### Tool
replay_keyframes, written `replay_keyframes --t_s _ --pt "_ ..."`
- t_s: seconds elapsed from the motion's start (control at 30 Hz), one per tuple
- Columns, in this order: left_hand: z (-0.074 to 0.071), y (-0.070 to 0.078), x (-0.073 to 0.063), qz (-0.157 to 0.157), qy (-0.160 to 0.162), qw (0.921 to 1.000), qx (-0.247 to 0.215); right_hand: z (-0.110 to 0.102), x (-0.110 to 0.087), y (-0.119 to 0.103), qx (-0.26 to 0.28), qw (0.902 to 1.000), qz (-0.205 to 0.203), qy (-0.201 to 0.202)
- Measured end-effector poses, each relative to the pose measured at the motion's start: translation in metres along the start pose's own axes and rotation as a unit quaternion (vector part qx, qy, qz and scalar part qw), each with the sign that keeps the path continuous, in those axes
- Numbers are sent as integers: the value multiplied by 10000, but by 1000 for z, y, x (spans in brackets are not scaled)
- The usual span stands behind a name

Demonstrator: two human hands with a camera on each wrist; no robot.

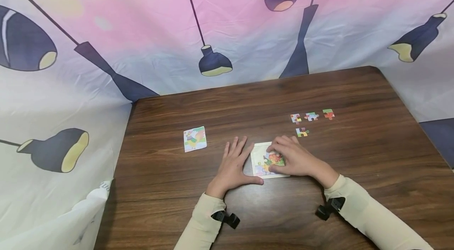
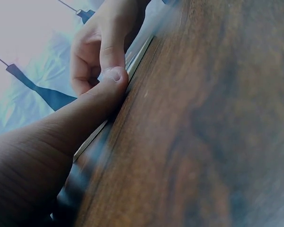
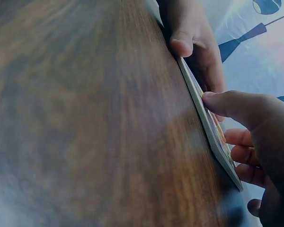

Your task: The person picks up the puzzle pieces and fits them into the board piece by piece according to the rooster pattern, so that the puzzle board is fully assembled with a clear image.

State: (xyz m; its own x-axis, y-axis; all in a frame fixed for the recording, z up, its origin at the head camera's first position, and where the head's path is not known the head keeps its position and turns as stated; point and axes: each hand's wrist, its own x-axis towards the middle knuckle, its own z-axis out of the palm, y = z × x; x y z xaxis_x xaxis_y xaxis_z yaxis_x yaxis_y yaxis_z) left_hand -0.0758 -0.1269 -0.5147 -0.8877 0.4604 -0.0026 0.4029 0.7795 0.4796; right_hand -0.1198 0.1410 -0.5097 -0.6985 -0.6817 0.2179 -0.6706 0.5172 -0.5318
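Now our left grip [image 1: 232, 169] lies straight-fingered beside the puzzle tray [image 1: 258, 155] on the surface [image 1: 163, 187]. Our right grip [image 1: 297, 159] bends over its pieces [image 1: 274, 158]; we cannot tell whether it pinches one.

left sleeve [image 1: 200, 224]: pale cream, plain, long, lightly wrinkled | left mount [image 1: 218, 215]: black, at the cuff's [image 1: 213, 202] inner side, small boxy black block [image 1: 232, 221] | right sleeve [image 1: 376, 212]: matching cream, creased toward its cuff | right mount [image 1: 337, 203]: black, angular, similar block [image 1: 323, 212] | left grip [image 1: 232, 168]: bare | right grip [image 1: 295, 157]: bare
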Motion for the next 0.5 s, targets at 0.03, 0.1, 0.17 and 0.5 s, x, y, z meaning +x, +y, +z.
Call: replay_keyframes --t_s 0.03,0.1,0.17,0.5 --pt "0 0 0 1 11 10000 -10 0 0 0 7 10000 8 -10" --pt "-1 0 -1 -6 20 10000 -22 -1 0 -1 19 10000 22 -18" --pt "-2 0 -1 -24 4 10000 -30 0 1 -1 30 10000 25 -5" --pt "0 1 0 15 -12 10000 -33 3 -1 -1 67 9998 -59 171"
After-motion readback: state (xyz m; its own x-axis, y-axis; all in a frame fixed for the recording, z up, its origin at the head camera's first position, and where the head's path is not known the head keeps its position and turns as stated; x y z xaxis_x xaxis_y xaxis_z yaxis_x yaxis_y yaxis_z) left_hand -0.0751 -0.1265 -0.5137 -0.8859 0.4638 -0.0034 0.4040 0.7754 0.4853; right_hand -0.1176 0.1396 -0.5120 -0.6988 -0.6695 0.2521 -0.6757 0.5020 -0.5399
